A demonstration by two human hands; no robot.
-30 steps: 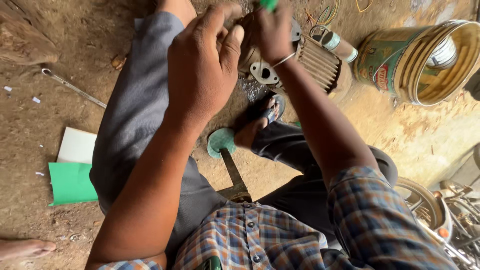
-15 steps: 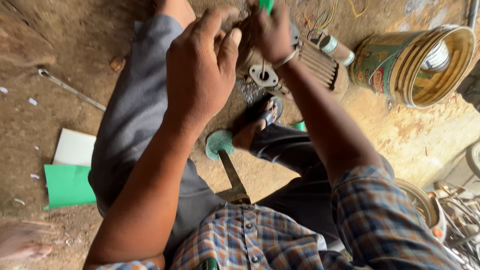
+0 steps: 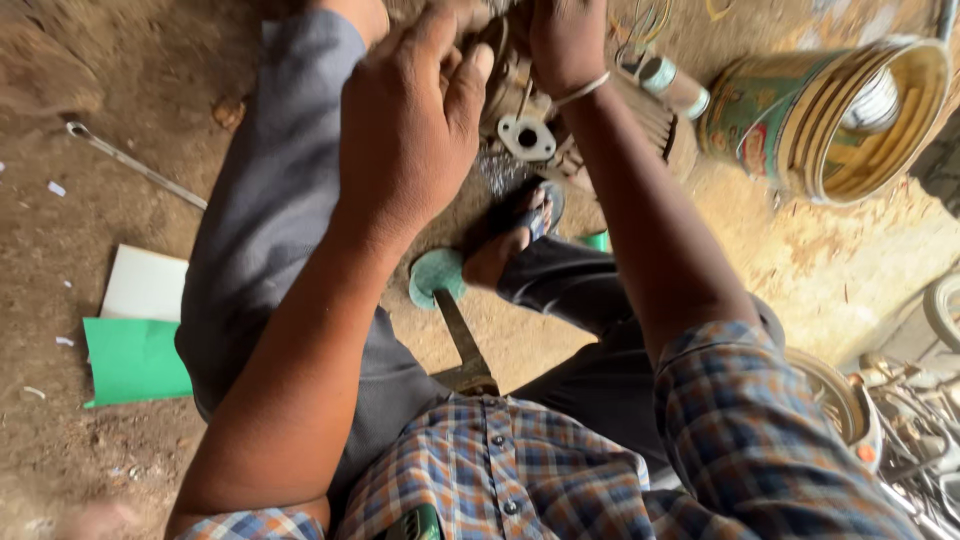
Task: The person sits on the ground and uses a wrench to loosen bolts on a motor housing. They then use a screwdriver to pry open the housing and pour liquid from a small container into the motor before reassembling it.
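Observation:
A grimy metal engine part [image 3: 530, 135] with cooling fins [image 3: 650, 125] and a pale flange sits on the dirt floor between my legs. My left hand [image 3: 410, 130] lies over its near side, back to the camera, fingers curled down onto the metal. My right hand [image 3: 565, 35], a thin band on its wrist, is closed in a fist above the part at the top edge. Its fingers wrap a tool whose handle is cut off by the frame. My sandalled foot [image 3: 515, 240] rests just below the part.
A green and gold tin [image 3: 830, 120] lies tipped at the upper right, a small can [image 3: 670, 85] beside it. A green disc on a metal bar [image 3: 437, 277] lies by my foot. A spanner [image 3: 130, 160] and green and white sheets [image 3: 135, 355] lie left. Wheel parts [image 3: 850, 405] stand right.
The view has closed in and both hands sit higher in the frame. The green tool handle seen above my right hand has slipped out past the top edge.

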